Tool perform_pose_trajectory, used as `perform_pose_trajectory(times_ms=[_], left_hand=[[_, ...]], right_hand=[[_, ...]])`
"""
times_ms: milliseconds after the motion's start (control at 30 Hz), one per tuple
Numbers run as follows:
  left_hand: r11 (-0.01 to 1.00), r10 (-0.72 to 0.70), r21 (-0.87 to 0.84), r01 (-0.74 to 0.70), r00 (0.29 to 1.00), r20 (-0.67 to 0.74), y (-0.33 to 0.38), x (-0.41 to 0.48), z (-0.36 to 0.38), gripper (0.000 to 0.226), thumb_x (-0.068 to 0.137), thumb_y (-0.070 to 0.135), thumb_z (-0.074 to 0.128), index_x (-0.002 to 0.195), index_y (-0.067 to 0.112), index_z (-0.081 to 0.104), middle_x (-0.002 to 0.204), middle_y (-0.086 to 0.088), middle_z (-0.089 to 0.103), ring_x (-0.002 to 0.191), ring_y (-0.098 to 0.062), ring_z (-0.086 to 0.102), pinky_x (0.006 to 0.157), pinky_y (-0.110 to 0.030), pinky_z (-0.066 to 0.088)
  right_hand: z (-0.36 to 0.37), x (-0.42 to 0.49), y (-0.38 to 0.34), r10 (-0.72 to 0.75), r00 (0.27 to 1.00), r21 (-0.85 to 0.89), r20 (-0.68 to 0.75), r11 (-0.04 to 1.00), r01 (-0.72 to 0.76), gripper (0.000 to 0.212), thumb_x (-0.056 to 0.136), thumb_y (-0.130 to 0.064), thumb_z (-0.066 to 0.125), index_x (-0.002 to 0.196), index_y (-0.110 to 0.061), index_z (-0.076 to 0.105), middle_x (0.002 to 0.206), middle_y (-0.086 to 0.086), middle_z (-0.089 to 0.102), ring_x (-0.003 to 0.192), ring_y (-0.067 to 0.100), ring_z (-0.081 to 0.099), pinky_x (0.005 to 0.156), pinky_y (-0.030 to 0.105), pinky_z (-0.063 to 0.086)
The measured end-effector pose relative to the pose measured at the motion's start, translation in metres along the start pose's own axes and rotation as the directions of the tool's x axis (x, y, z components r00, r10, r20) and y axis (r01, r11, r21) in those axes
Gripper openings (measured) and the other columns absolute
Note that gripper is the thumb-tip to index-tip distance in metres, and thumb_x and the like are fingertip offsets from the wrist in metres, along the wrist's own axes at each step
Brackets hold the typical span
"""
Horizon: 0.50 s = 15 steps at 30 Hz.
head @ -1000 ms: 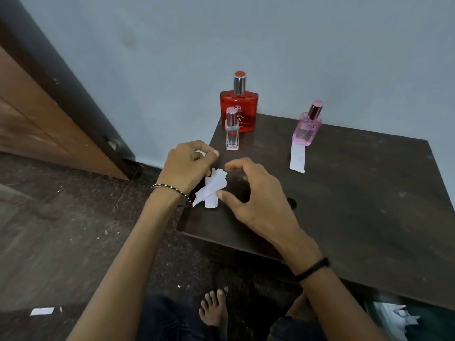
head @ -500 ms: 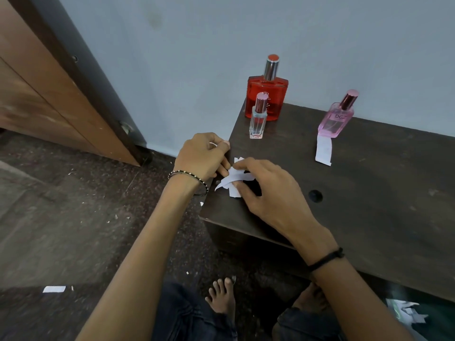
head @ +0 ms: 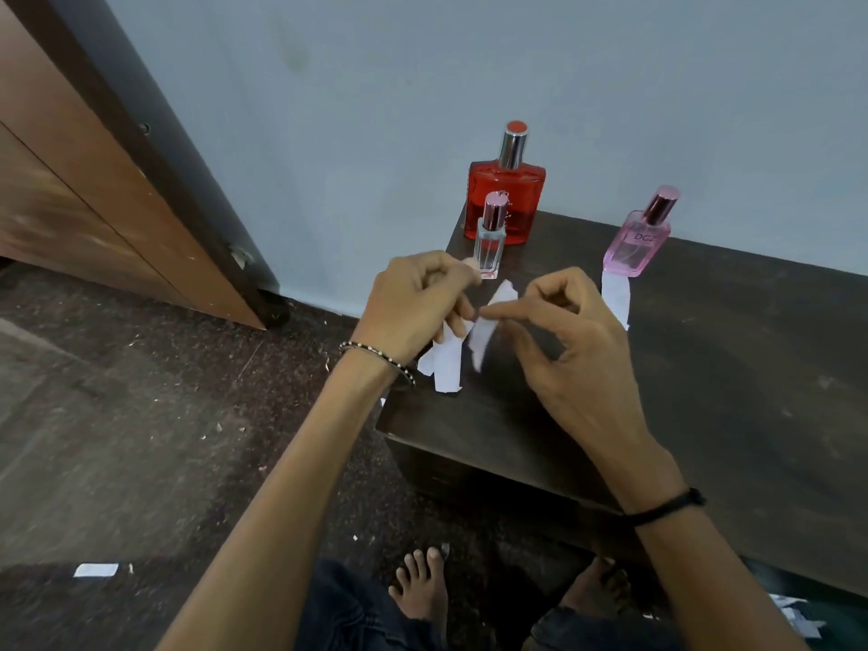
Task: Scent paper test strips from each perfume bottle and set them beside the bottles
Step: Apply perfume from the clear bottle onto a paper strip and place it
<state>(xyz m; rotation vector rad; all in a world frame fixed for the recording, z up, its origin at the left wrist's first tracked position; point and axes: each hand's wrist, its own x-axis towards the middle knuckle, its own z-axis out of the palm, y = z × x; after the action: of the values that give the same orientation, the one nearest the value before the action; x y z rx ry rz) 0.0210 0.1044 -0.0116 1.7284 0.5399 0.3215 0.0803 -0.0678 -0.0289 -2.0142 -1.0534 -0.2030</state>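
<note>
Three perfume bottles stand at the back of the dark table [head: 732,392]: a large red bottle [head: 507,199], a small clear bottle with a pink cap [head: 489,242] in front of it, and a pink bottle [head: 639,239] to the right. A white paper strip [head: 616,296] lies flat in front of the pink bottle. My left hand [head: 413,307] pinches a bunch of white paper strips [head: 444,359] over the table's left corner. My right hand [head: 563,335] pinches one strip [head: 488,328], held a little apart from the bunch.
A wooden door [head: 84,218] and dark frame stand to the left against a pale blue wall. Paper scraps [head: 96,569] lie on the dark floor, more at lower right [head: 798,617]. My bare feet [head: 422,584] are below the table's front edge.
My hands rose slightly off the table, and my right hand drew one strip away from the bunch in my left hand. The camera view shifted left.
</note>
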Motion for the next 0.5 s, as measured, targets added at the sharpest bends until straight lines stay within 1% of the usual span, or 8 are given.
perform_pose_trajectory(times_ms=[67,133,167,233,300,400,467,500], left_hand=[[0.998,-0.021,-0.059,0.027,0.995,0.096,0.006,-0.002,0.008,0.028,0.098,0.035,0.06,0.085,0.015,0.074,0.068,-0.005,0.076,0.057,-0.019,0.073,0.044,-0.02,0.046],[0.99,-0.052,-0.119,0.073,0.984,0.168,0.011,-0.003,0.014,0.032,0.098,0.039,0.059,0.093,0.012,0.075,0.079,-0.007,0.08,0.068,-0.023,0.077,0.047,-0.02,0.049],[0.984,-0.065,-0.15,0.095,0.979,0.194,0.013,-0.004,0.016,0.034,0.098,0.04,0.059,0.097,0.01,0.075,0.082,-0.008,0.08,0.071,-0.023,0.077,0.049,-0.019,0.05],[0.977,-0.074,-0.177,0.116,0.97,0.23,0.015,-0.004,0.019,0.034,0.097,0.04,0.06,0.101,0.01,0.076,0.085,-0.007,0.08,0.069,-0.02,0.076,0.048,-0.018,0.048],[0.983,-0.072,-0.145,0.11,0.966,0.247,0.015,-0.004,0.02,0.032,0.096,0.041,0.061,0.104,0.014,0.077,0.089,-0.007,0.079,0.068,-0.015,0.073,0.047,-0.017,0.046],[0.981,-0.087,-0.141,0.133,0.952,0.293,0.013,-0.004,0.02,0.026,0.095,0.04,0.064,0.107,0.022,0.077,0.099,-0.002,0.078,0.071,-0.014,0.073,0.047,-0.016,0.046],[0.968,-0.076,-0.199,0.152,0.935,0.346,0.011,-0.005,0.018,0.023,0.093,0.032,0.068,0.111,0.019,0.075,0.103,-0.003,0.079,0.077,-0.015,0.075,0.049,-0.018,0.049],[0.962,-0.06,-0.226,0.151,0.929,0.365,0.009,-0.005,0.017,0.024,0.092,0.026,0.07,0.113,0.016,0.073,0.101,-0.006,0.079,0.081,-0.016,0.076,0.051,-0.018,0.051]], right_hand=[[-0.007,-0.001,0.004,0.028,1.0,0.066,0.0,0.997,-0.028,0.02,0.088,-0.012,0.068,0.104,-0.015,0.08,0.099,0.004,0.06,0.089,0.014,0.056,0.078,0.014,0.05],[-0.012,-0.001,0.008,0.066,0.998,0.114,-0.018,0.991,-0.063,0.019,0.089,-0.005,0.071,0.104,-0.014,0.08,0.1,0.003,0.062,0.088,0.008,0.057,0.076,0.012,0.049],[-0.013,0.0,0.009,0.089,0.996,0.136,-0.024,0.987,-0.085,0.02,0.089,-0.002,0.072,0.104,-0.014,0.08,0.1,0.003,0.063,0.088,0.006,0.057,0.074,0.011,0.049],[-0.015,0.001,0.012,0.133,0.991,0.186,-0.02,0.974,-0.127,0.023,0.091,0.0,0.072,0.105,-0.015,0.08,0.101,0.001,0.064,0.088,0.005,0.059,0.074,0.01,0.048],[-0.016,0.001,0.015,0.17,0.985,0.251,-0.001,0.954,-0.164,0.024,0.092,-0.002,0.07,0.106,-0.018,0.08,0.103,0.001,0.065,0.086,0.006,0.062,0.074,0.012,0.049],[-0.016,0.0,0.016,0.242,0.97,0.336,0.033,0.911,-0.239,0.027,0.093,-0.002,0.069,0.107,-0.023,0.079,0.106,0.0,0.066,0.091,0.011,0.065,0.077,0.02,0.055],[-0.016,0.001,0.017,0.298,0.954,0.416,0.043,0.862,-0.288,0.028,0.093,-0.001,0.069,0.103,-0.026,0.079,0.106,-0.002,0.068,0.094,0.012,0.067,0.076,0.023,0.057],[-0.017,0.0,0.016,0.318,0.947,0.449,0.049,0.84,-0.306,0.028,0.094,-0.002,0.068,0.101,-0.028,0.079,0.103,-0.005,0.069,0.091,0.009,0.068,0.072,0.021,0.056]])
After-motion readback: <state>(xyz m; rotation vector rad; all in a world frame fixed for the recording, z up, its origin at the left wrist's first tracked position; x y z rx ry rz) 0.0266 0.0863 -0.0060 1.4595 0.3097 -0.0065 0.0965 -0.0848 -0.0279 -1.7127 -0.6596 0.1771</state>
